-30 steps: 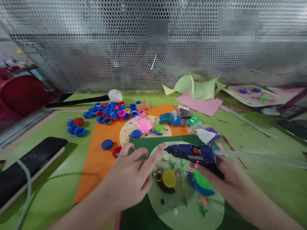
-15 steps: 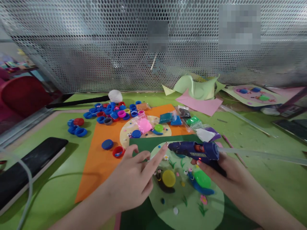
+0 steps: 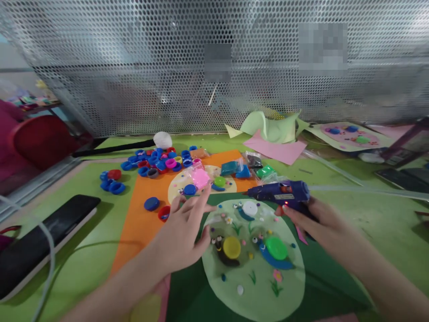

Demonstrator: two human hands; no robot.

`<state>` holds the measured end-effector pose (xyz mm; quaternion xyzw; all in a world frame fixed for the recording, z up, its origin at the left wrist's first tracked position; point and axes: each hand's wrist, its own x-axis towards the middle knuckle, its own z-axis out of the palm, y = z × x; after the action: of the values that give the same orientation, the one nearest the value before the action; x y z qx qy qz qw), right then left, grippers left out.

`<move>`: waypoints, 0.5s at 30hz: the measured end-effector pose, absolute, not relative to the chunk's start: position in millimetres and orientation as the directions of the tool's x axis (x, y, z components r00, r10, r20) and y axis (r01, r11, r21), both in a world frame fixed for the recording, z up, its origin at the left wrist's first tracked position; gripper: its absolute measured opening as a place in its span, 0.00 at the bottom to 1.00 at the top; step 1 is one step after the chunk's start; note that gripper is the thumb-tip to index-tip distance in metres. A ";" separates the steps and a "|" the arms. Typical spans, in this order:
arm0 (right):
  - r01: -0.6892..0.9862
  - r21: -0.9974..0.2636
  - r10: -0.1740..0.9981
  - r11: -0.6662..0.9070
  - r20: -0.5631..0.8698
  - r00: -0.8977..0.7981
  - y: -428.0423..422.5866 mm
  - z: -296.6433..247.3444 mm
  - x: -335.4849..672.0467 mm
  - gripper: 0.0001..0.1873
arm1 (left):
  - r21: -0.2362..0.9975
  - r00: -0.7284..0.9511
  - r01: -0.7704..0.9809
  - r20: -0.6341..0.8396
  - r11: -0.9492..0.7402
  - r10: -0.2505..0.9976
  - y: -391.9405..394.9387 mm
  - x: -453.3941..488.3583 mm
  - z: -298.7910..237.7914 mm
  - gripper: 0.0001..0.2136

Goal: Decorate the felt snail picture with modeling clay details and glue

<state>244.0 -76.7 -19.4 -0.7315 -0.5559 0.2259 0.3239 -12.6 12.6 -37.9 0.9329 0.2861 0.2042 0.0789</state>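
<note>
My right hand grips a dark blue hot glue gun with its red light lit and a clear glue stick trailing from its back. Its nozzle points left, above the top of a pale green paper oval on a dark green sheet. My left hand hovers over the oval's left edge, fingers spread and holding nothing. On the oval are clay snails with bottle-cap shells: a yellow cap, a green cap and a white cap. Small clay flowers and dots surround them.
Several loose bottle caps lie at the back left. Clay packets rest on an orange sheet. A black power bank-like object is at left, folded paper at the back. A perforated metal panel stands behind.
The glue gun has risen and moved slightly right, away from my left hand. My left hand has moved left, uncovering the white-capped snail. The view has shifted a little.
</note>
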 end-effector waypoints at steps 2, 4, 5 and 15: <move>0.667 -0.722 0.963 -0.183 0.004 0.269 -77.6 -17.7 241.4 0.19 | 0.312 0.761 0.512 0.268 -0.800 0.591 11.7 -10.2 -39.2 0.38; 0.685 -0.700 0.970 -0.199 -0.044 0.237 -78.4 -16.7 239.0 0.18 | 0.333 0.782 0.502 0.221 -0.799 0.583 10.3 -7.7 -40.7 0.39; 0.695 -0.690 0.975 -0.201 -0.069 0.213 -78.8 -16.7 238.2 0.17 | 0.333 0.792 0.496 0.206 -0.802 0.575 9.8 -6.3 -41.4 0.39; 0.661 -0.706 0.968 -0.252 -0.193 0.163 -79.0 -15.2 237.3 0.14 | 0.454 0.708 0.562 0.169 -0.692 0.686 16.4 9.9 -51.4 0.39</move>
<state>237.3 -79.0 -15.2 -0.7239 -0.5625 0.3196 0.2395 9.9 16.4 -51.4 0.9048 0.3447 0.1652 0.1877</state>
